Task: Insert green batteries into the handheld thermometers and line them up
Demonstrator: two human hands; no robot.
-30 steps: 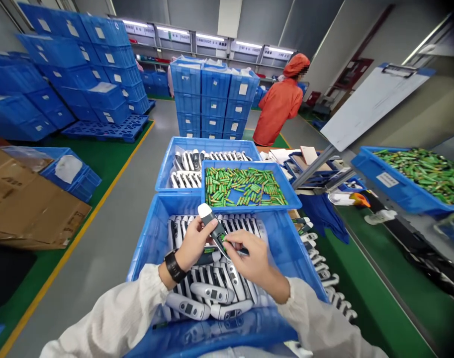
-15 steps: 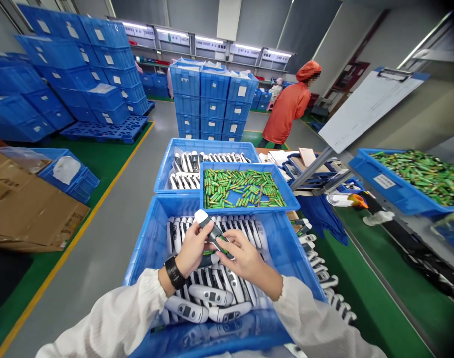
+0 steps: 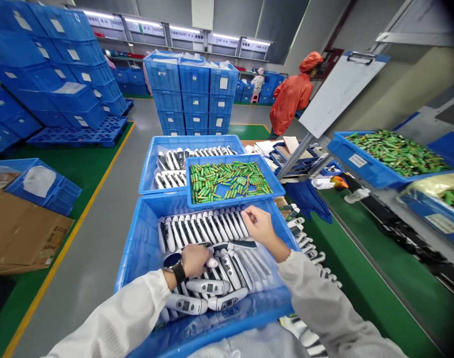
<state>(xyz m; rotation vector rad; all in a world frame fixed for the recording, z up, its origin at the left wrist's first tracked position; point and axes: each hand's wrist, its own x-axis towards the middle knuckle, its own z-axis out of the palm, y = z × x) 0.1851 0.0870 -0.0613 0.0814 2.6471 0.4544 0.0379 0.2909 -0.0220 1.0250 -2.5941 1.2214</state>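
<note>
My left hand (image 3: 197, 260), a dark watch at its wrist, is low over the middle of the large blue bin (image 3: 128, 248). Its fingers are closed round a white-and-grey handheld thermometer (image 3: 212, 262), whose white end pokes out beside them; most of it is hidden. My right hand (image 3: 259, 224) is raised at the right end of the back row of thermometers (image 3: 200, 226), fingers curled in. Whatever it may hold is hidden. Several thermometers with small displays (image 3: 208, 287) lie loosely at the front of the bin. Just beyond the hands, a shallow blue tray (image 3: 234, 203) carries green batteries (image 3: 208, 181).
Behind the tray stands another blue bin (image 3: 146, 169) of thermometers. More thermometers (image 3: 312, 248) line the right side. A clipboard (image 3: 338, 94) on a metal post and a battery-filled bin (image 3: 376, 161) are further right. A person in red (image 3: 292, 99) is beyond, near stacked blue crates (image 3: 191, 94).
My hands have parted. The left has lowered the thermometer into the bin; the right has moved up and right, off it. The camera view has turned rightward.
</note>
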